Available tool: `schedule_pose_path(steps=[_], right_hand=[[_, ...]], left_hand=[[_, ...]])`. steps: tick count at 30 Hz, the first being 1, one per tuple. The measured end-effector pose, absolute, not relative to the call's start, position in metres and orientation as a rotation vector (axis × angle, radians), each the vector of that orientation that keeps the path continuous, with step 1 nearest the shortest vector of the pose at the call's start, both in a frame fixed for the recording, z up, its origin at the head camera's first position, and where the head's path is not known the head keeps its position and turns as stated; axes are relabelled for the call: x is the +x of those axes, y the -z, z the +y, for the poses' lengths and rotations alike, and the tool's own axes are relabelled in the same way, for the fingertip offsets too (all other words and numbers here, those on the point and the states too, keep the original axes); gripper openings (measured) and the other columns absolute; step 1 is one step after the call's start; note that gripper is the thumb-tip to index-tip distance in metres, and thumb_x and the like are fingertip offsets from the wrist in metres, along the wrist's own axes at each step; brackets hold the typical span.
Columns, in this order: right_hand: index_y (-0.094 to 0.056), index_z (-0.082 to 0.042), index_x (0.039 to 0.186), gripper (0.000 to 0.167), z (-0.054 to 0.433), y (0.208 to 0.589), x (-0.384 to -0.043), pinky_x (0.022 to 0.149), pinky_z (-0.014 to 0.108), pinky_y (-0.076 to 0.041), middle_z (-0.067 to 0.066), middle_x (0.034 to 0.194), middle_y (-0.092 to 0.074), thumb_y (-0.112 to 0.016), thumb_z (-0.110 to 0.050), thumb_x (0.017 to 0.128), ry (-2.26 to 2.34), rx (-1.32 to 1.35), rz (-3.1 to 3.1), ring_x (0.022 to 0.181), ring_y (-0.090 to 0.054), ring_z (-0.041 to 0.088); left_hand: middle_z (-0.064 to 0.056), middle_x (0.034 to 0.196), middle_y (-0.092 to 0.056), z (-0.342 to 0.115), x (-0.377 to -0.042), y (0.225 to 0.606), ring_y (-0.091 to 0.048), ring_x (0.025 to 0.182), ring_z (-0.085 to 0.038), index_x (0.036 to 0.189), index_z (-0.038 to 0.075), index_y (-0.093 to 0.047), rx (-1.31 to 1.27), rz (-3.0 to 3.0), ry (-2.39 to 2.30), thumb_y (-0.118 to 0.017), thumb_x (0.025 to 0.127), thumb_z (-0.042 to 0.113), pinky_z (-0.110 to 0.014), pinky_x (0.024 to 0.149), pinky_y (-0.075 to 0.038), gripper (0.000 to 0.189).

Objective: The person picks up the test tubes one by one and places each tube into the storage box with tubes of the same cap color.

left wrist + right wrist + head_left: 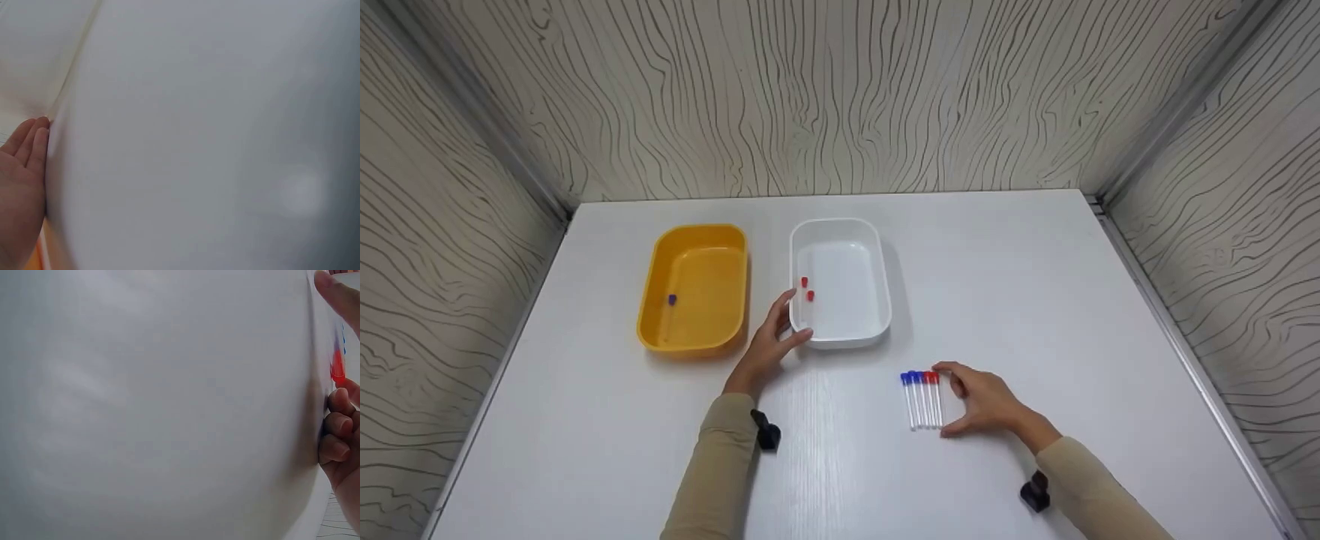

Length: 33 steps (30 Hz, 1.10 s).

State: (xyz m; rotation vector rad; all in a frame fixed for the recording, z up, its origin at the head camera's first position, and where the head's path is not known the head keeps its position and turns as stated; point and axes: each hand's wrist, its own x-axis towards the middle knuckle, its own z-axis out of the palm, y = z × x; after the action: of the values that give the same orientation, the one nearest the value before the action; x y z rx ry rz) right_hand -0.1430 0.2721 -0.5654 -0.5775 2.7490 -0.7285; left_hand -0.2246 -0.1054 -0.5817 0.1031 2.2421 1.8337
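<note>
My left hand [767, 346] is at the near left corner of the white tray [840, 343]; its thumb reaches the front rim and its fingers lie along the left side. In the left wrist view those fingers [38, 146] are straight. Two red-capped tubes [811, 296] lie inside that tray. On the right, a row of clear test tubes [919, 401] with blue and red caps lies side by side on the table. My right hand [986, 401] pinches the rightmost red-capped test tube [337, 367] lengthwise, index finger at its cap and thumb at its bottom end.
A yellow tray [694, 349] stands left of the white one, with a blue-capped tube [672, 300] in it. The white table [840, 472] is bounded by wood-patterned panels [825, 97] at the back and both sides.
</note>
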Motion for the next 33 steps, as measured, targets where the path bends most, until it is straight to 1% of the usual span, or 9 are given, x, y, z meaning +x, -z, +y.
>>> schedule_pose_path(steps=[6,8,14,17,21,26,29,33], right_hand=[[-0.051,-0.017,0.132,0.088,0.272,0.567,-0.144,0.061,0.018,-0.03,-0.008,0.08,-0.043,-0.089,-0.044,0.057,0.733,-0.555,2.751,0.07,-0.037,0.002],[-0.051,-0.017,0.131,0.086,0.273,0.568,-0.144,0.061,0.018,-0.03,-0.009,0.08,-0.043,-0.088,-0.043,0.058,0.728,-0.568,2.757,0.07,-0.037,0.001],[-0.051,-0.017,0.13,0.084,0.275,0.569,-0.144,0.062,0.017,-0.031,-0.011,0.079,-0.042,-0.088,-0.042,0.058,0.751,-0.607,2.766,0.07,-0.037,-0.001],[-0.05,-0.016,0.129,0.084,0.277,0.568,-0.146,0.061,0.016,-0.032,-0.01,0.078,-0.043,-0.088,-0.041,0.059,0.817,-0.62,2.74,0.069,-0.037,-0.001],[-0.049,-0.014,0.13,0.082,0.279,0.565,-0.149,0.059,0.015,-0.031,-0.006,0.077,-0.047,-0.088,-0.038,0.061,0.889,-0.658,2.699,0.067,-0.036,-0.001],[-0.048,-0.011,0.131,0.084,0.28,0.559,-0.153,0.059,0.015,-0.033,-0.001,0.077,-0.052,-0.089,-0.036,0.062,0.944,-0.698,2.652,0.067,-0.038,-0.001],[-0.048,-0.011,0.132,0.084,0.278,0.554,-0.156,0.06,0.015,-0.035,0.0,0.078,-0.053,-0.088,-0.036,0.063,0.956,-0.694,2.639,0.068,-0.04,0.001],[-0.047,-0.01,0.133,0.085,0.275,0.547,-0.161,0.06,0.016,-0.036,0.002,0.077,-0.054,-0.088,-0.034,0.063,0.984,-0.689,2.639,0.069,-0.042,0.004]], left_hand=[[-0.009,0.154,-0.039,-0.105,-0.225,0.583,-0.039,0.143,-0.028,0.147,0.045,-0.026,0.083,2.254,-1.819,-0.071,0.087,0.03,-0.048,0.122,-0.027,0.077],[-0.009,0.154,-0.039,-0.105,-0.225,0.582,-0.039,0.144,-0.028,0.147,0.044,-0.026,0.086,2.242,-1.831,-0.071,0.087,0.03,-0.047,0.122,-0.027,0.077],[-0.013,0.153,-0.04,-0.106,-0.225,0.581,-0.039,0.143,-0.031,0.15,0.036,-0.025,0.143,2.241,-1.85,-0.072,0.086,0.029,-0.046,0.122,-0.027,0.079],[-0.012,0.153,-0.04,-0.106,-0.224,0.581,-0.039,0.143,-0.029,0.149,0.038,-0.025,0.123,2.243,-1.843,-0.073,0.085,0.031,-0.045,0.122,-0.027,0.08],[-0.012,0.154,-0.039,-0.106,-0.226,0.58,-0.039,0.144,-0.029,0.149,0.039,-0.025,0.102,2.243,-1.839,-0.073,0.085,0.03,-0.045,0.123,-0.027,0.08],[-0.013,0.154,-0.039,-0.105,-0.225,0.581,-0.038,0.144,-0.03,0.15,0.037,-0.025,0.107,2.245,-1.842,-0.072,0.086,0.026,-0.047,0.122,-0.026,0.079],[-0.015,0.156,-0.036,-0.105,-0.224,0.576,-0.036,0.145,-0.032,0.151,0.034,-0.023,0.104,2.224,-1.833,-0.071,0.087,0.025,-0.048,0.123,-0.025,0.081],[-0.013,0.158,-0.033,-0.105,-0.224,0.574,-0.035,0.146,-0.031,0.151,0.036,-0.022,0.08,2.218,-1.817,-0.072,0.086,0.028,-0.048,0.123,-0.025,0.083]])
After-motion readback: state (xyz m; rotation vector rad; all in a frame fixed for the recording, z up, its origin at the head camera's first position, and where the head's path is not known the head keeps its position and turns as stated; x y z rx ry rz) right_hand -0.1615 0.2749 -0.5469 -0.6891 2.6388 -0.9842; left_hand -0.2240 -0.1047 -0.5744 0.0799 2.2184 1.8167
